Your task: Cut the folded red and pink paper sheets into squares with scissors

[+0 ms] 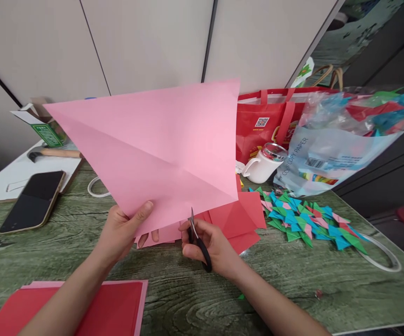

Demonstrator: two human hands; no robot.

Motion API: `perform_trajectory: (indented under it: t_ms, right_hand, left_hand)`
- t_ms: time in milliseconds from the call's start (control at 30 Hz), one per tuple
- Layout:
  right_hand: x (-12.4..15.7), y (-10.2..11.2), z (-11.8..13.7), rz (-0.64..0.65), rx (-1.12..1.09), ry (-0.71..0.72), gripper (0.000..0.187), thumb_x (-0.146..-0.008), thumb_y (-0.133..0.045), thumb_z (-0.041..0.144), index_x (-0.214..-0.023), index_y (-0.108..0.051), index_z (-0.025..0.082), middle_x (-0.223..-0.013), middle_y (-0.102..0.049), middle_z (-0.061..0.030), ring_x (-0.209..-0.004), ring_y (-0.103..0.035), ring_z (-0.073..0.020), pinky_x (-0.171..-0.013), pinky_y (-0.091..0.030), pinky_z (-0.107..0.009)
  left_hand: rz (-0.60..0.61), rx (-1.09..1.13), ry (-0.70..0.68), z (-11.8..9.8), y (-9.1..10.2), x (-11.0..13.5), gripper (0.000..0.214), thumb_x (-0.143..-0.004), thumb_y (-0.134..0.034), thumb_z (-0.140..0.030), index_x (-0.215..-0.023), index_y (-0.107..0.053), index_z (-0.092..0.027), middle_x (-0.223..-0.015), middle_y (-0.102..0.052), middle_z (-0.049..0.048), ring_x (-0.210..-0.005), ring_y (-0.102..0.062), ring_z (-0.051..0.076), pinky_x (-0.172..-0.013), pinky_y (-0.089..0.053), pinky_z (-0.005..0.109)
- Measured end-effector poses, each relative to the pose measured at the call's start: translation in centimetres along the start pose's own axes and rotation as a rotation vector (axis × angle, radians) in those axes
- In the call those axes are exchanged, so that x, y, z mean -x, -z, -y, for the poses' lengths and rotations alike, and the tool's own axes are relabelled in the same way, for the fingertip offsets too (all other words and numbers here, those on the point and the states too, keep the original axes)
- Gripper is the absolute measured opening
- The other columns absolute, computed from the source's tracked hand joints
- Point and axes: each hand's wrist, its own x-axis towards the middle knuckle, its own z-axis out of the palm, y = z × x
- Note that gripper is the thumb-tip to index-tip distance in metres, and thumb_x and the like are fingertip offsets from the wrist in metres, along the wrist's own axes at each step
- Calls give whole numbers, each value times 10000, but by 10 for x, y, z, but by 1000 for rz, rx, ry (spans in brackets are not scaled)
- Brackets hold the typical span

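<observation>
A large sheet of pink paper [159,135] with a diagonal crease is held up in front of me. My left hand [123,231] pinches its lower left edge, thumb on the near face. In my right hand [210,242] is a pair of scissors [202,247] with black handles, its blades at the sheet's lower edge. One blade shows in front of the paper; how far any cut runs cannot be made out. Below and behind the sheet lie red paper pieces [240,214], with some pink paper among them.
Stacked red sheets [117,303] lie at front left, beyond them a phone [33,200] and a sickle [54,153]. To the right are folded paper pieces [300,219], a white mug [265,165], a plastic bag [342,149] and a red bag [254,130].
</observation>
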Motion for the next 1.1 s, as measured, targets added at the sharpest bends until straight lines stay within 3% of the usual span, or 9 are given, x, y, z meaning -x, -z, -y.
perform_trajectory:
  t_ms: [1100]
  right_hand:
    - [0,-1,0,-12,17,1,368,-655,-713,340,-946,-538,199,-779,-495,-1,-691,-489,-123,-651,-400,-267]
  left_hand:
    - [1,-28,-9,-3,-1,2,300,-780,-566,-329,-545,-573,-143,-371,-569,7,-272,-429,86,-260,-280,191]
